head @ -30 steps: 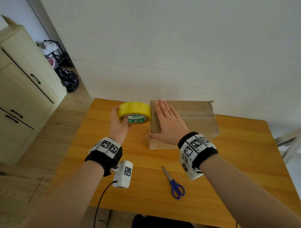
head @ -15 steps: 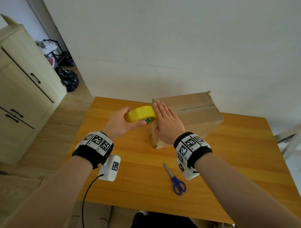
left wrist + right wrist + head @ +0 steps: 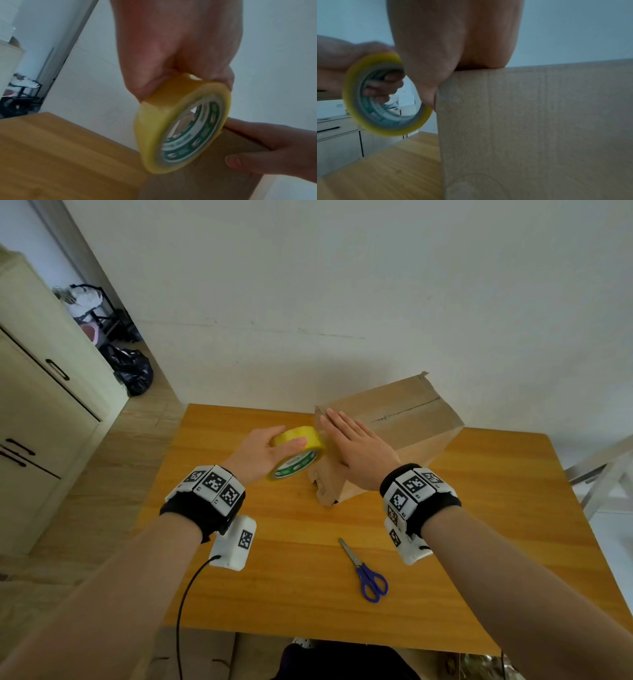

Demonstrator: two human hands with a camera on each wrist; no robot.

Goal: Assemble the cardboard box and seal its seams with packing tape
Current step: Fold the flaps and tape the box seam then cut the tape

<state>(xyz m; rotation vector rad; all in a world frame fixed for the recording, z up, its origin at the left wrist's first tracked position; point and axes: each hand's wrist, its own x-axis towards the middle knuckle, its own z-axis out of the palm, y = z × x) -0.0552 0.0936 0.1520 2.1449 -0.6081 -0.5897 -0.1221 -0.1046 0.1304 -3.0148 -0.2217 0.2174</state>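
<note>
The brown cardboard box [image 3: 407, 419] stands tilted on the wooden table [image 3: 274, 594], its far side raised, with a seam line across its top face. My right hand [image 3: 356, 446] lies flat on the top of the box at its left end, fingers straight. In the left wrist view its thumb [image 3: 240, 162] rests on the end face of the box [image 3: 214, 173]. My left hand [image 3: 263, 453] grips the yellow tape roll [image 3: 298, 455] and holds it off the table, tilted, against the box's left end. The roll [image 3: 181, 127] has a green and white core.
Blue-handled scissors [image 3: 366, 573] lie on the table in front of the box. A cream cabinet [image 3: 44, 405] stands at the left, beyond it a black bag [image 3: 133, 368] on the floor. A pale chair frame [image 3: 606, 474] is past the table's right edge.
The box has tipped up from lying flat, its far side now raised. My left hand lifted the tape roll off the table and brought it to the box's left end.
</note>
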